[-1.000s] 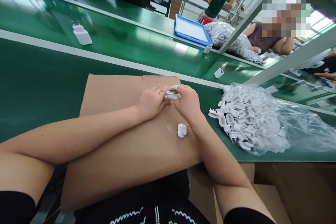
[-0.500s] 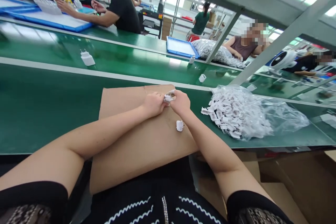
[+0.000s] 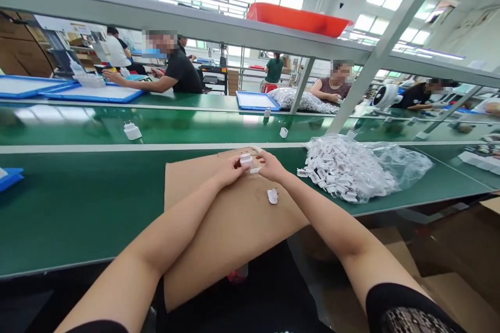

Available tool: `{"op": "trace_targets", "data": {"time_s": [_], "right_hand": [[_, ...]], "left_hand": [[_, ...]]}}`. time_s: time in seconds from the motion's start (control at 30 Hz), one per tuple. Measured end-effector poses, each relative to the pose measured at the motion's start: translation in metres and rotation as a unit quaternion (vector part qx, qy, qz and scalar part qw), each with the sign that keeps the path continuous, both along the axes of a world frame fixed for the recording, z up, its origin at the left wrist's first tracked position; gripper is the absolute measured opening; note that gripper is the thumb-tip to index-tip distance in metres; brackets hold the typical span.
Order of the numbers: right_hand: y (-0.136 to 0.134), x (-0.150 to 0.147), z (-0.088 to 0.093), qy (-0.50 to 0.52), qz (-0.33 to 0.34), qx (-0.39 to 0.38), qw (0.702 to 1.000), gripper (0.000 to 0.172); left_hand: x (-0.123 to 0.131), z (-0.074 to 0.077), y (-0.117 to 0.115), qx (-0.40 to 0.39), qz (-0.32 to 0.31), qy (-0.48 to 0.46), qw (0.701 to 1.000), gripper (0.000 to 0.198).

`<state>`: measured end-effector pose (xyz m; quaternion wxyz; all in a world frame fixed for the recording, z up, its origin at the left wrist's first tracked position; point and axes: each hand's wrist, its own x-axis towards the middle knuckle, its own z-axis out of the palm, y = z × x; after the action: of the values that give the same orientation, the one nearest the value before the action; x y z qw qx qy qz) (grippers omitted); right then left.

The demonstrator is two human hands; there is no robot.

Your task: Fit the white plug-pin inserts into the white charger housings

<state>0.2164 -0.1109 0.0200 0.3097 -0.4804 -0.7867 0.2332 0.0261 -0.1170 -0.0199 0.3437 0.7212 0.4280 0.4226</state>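
A white charger plug [image 3: 246, 160], pins pointing up, is held over the cardboard sheet [image 3: 211, 218]. My left hand [image 3: 231, 170] grips it from the left with fingers closed around its side. Just right of it is my right hand [image 3: 271, 165], its thumb and forefinger spread apart, both with white coverings on the tips. Nothing shows between those fingers. Nearer to me, a small white plug piece with metal pins [image 3: 272, 196] lies on the cardboard, beside my right forearm.
A clear bag of white plug parts [image 3: 347, 169] spills open at the right of the green bench [image 3: 97, 203]. Single chargers [image 3: 132, 131] stand on the green belt beyond. A metal frame post [image 3: 359, 88] rises ahead. Co-workers sit across the line.
My right hand has let go of the charger plug and spread its fingers beside it. The plug now shows with pins up in my left hand. The camera view has tilted up.
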Motion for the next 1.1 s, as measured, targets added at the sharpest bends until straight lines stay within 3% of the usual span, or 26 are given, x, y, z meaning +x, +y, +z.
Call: {"op": "trace_targets", "data": {"time_s": [0.1,0.23,0.37,0.47,0.57,0.7,0.87,1.1], "right_hand": [[0.003,0.003,-0.001,0.112,0.090,-0.011,0.989,0.074],[-0.002,0.007,0.005,0.194,0.157,0.030,0.968,0.055],[-0.009,0.013,0.010,0.217,0.186,0.065,0.956,0.061],[-0.014,0.017,0.006,0.229,0.175,0.090,0.953,0.058],[-0.022,0.018,-0.002,0.256,0.164,0.068,0.950,0.056],[-0.030,0.018,-0.008,0.310,0.166,0.018,0.936,0.054],[-0.037,0.018,-0.010,0.316,0.189,0.006,0.930,0.057],[-0.059,0.023,-0.001,0.314,0.222,0.040,0.922,0.054]], "left_hand": [[0.000,0.007,-0.004,-0.019,-0.037,-0.082,0.996,0.069],[0.001,0.023,-0.017,-0.123,-0.084,-0.227,0.962,0.066],[0.004,0.031,-0.030,-0.163,-0.087,-0.245,0.952,0.059],[0.005,0.027,-0.036,-0.105,-0.090,-0.179,0.974,0.057],[0.003,0.020,-0.038,0.039,-0.094,-0.047,0.994,0.062],[0.002,0.013,-0.034,0.197,-0.037,0.101,0.974,0.073],[0.001,0.014,-0.036,0.266,0.029,0.167,0.949,0.079],[-0.005,0.014,-0.054,0.305,0.039,0.192,0.932,0.079]]}}
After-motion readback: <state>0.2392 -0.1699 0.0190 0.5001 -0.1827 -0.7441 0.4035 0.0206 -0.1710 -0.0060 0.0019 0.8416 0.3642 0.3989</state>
